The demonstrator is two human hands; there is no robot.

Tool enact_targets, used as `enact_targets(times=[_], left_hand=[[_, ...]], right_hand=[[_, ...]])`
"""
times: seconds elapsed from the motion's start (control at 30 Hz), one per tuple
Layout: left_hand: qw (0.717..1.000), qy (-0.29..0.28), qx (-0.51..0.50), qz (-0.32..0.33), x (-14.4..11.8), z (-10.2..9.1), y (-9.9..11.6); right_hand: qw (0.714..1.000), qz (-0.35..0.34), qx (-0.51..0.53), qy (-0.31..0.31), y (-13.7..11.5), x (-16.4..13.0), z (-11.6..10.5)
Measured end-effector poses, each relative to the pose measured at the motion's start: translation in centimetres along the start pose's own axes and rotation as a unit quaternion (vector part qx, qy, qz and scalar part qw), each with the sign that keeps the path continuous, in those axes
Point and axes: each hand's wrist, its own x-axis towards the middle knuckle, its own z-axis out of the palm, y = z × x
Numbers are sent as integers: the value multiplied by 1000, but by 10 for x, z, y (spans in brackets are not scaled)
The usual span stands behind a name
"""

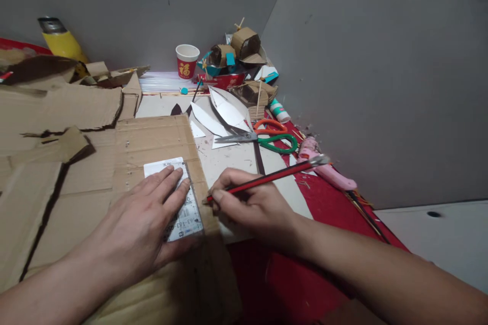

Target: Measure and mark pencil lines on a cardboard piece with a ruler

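Two bare hands are working over a flattened cardboard sheet (152, 142) that is covering the left half of a cluttered table. At far left, torn cardboard scraps (57, 106) are lying in a heap, with a yellow tube (63, 40) leaning against the grey wall behind them. The left hand (141, 223) is lying open and flat, fingers spread, pressing a white printed label (183, 213) down against the cardboard near the sheet's right edge. Just beside it, the right hand (253, 205) is gripping a red-and-black pencil (267, 177) between thumb and fingers, its tip touching the cardboard right at the label's right edge while the shaft is angling up toward the right. Farther back, a red-and-white paper cup (187, 61) is standing near the wall, with white paper cutouts (221, 111) fanning out in front of it and small cardboard models (240, 48) crowding the corner. Scissors (263, 137) with orange and green handles are lying past the pencil, blades pointing left. At right, a pink tool (328, 170) is resting on the red cloth (305, 274) along the wall.
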Motion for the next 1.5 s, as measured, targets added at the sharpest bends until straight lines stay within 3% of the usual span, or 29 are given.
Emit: enact_targets(times=[0.1, 0.2, 0.43, 0.77, 0.93, 1.13, 1.5], left_hand=[[1000, 8, 27, 4, -1, -2, 2], [997, 20, 73, 15, -5, -6, 7], [987, 18, 160, 5, -13, -17, 22], [982, 1, 188, -12, -15, -19, 28], [977, -10, 208, -33, -23, -23, 30], [980, -73, 159, -90, -22, -33, 29], [987, -100, 70, -101, -37, -55, 21]], right_hand=[[996, 17, 66, 58, 3, 2, -3], [993, 3, 108, 56, 11, 4, -5], [997, -59, 50, 31, 24, 7, -7], [994, -93, -50, 14, 17, 2, -9], [996, -80, 5, 25, 19, 3, -3], [994, -64, 73, 43, 22, 4, 3], [991, -129, -30, 30, 29, 2, -5]])
